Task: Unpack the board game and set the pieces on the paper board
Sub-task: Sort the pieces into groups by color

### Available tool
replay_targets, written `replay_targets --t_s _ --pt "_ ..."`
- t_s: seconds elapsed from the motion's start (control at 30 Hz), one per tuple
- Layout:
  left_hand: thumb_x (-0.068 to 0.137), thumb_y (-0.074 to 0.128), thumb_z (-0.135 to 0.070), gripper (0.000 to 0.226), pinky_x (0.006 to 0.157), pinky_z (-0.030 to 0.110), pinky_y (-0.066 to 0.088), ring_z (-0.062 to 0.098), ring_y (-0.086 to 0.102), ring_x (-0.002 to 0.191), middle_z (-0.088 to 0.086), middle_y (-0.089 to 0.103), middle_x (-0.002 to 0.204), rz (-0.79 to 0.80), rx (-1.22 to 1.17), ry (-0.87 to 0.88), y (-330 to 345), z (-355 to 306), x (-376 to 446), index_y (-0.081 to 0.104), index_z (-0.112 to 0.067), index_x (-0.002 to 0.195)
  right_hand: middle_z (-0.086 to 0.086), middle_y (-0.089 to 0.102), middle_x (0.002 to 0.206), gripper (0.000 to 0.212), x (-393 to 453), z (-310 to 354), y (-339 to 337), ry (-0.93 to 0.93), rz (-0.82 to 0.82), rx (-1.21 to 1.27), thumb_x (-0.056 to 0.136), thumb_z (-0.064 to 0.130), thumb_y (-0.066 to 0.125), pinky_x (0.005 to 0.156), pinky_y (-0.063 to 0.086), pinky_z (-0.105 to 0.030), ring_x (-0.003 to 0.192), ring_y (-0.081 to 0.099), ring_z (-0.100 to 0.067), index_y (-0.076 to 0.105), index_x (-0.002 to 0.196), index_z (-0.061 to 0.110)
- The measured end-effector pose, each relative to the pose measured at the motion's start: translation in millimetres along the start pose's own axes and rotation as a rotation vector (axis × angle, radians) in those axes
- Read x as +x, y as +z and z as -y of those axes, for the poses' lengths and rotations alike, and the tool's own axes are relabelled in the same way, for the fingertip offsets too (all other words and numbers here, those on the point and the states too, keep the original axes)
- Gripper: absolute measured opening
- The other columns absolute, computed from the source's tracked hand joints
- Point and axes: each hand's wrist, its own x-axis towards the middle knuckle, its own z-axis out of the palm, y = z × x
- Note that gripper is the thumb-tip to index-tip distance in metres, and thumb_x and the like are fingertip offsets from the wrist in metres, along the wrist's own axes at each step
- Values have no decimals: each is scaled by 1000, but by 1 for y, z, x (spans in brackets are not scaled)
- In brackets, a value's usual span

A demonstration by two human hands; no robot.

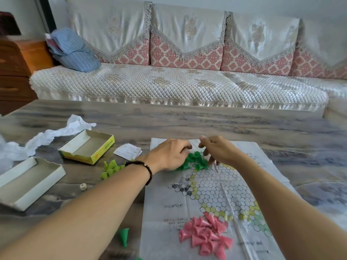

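one marbled table [206, 121] before a covered sofa [169, 85]

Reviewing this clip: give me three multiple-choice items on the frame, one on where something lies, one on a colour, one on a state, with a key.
1. Where does the pile of pink pieces lie?
A. In the yellow box
B. On the near end of the paper board
C. On the sofa

2. What colour are the pieces under both hands?
A. Dark green
B. Pink
C. White

3. What state is the yellow box in?
A. Closed with its lid on
B. Open, with no pieces showing inside
C. Open and full of pieces

Key:
1 B, the pink pile sits on the paper's near end.
2 A, the left hand and right hand meet over dark green pieces at the board's far end.
3 B, its bare inside shows, and the white tray lies apart.
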Motion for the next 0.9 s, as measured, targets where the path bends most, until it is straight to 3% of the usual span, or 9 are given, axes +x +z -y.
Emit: replay_targets --t_s 0.07,0.13,0.23,0.33,0.47,0.6,0.7,0.83,0.9 --pt "101 37 -25 37 100 34 42 22 51 122 8 55 136 -42 73 5 -9 4 -9 53 -13 133 -13 67 97 42 -4 -3 -3 -44 -53 -56 100 31 38 54 46 -29 74 66 -27 61 101 -3" --pt "99 43 -35 40 96 36 44 23 52 119 7 52 135 -75 138 -33 -18 10 -15 52 -15 133 -14 65 102 31 -7 -7 -9 -37 -4 -64 97 25 45 53 47 -28 78 67 -26 59 114 2" --pt "81 66 -56 71 91 33 44 21 53 115 3 53 132 56 137 -115 -27 15 -23 46 -19 138 -13 59 121 66 -15 -10 -14 -2 210 -117 85 26 67 56 54 -27 75 68 -21 38 141 9" --pt "70 81 -48 87 95 33 44 20 51 118 3 52 135 184 141 -113 -20 11 -23 42 -18 141 -7 52 133 88 -20 -8 -5 -29 259 -231 71 28 82 69 51 -25 77 62 -13 34 144 13" --pt "68 85 -40 80 95 36 46 21 53 112 3 55 128 122 49 -159 -6 6 -6 47 -14 134 -5 57 123 71 -7 -3 7 -58 146 -248 72 24 81 79 49 -27 89 61 -18 49 134 13" --pt "73 83 -33 83 96 31 43 21 53 116 3 55 132 87 -29 -155 -3 7 10 41 -14 142 -5 59 113 60 12 2 16 -37 97 -140 74 15 80 70 56 -27 73 65 -16 55 128 8" --pt "75 82 -29 81 94 30 41 21 51 120 4 52 135 51 -2 -115 -6 7 10 41 -15 143 -1 59 111 59 16 3 16 -68 32 -140 75 17 78 67 49 -21 85 60 -16 55 129 11" --pt "81 75 -31 63 78 27 41 17 54 98 3 52 125 -43 20 -28 -13 10 -16 48 -18 136 -5 57 122 55 -6 4 10 -105 -84 -193 82 24 69 83 47 -27 104 55 -18 50 133 14" --pt "88 66 -33 49 79 27 42 18 57 100 2 54 123 -91 28 19 -19 10 -42 52 -19 132 -4 60 117 46 -26 11 6 -135 -142 -207 85 25 66 83 46 -26 101 57 -16 55 128 13"
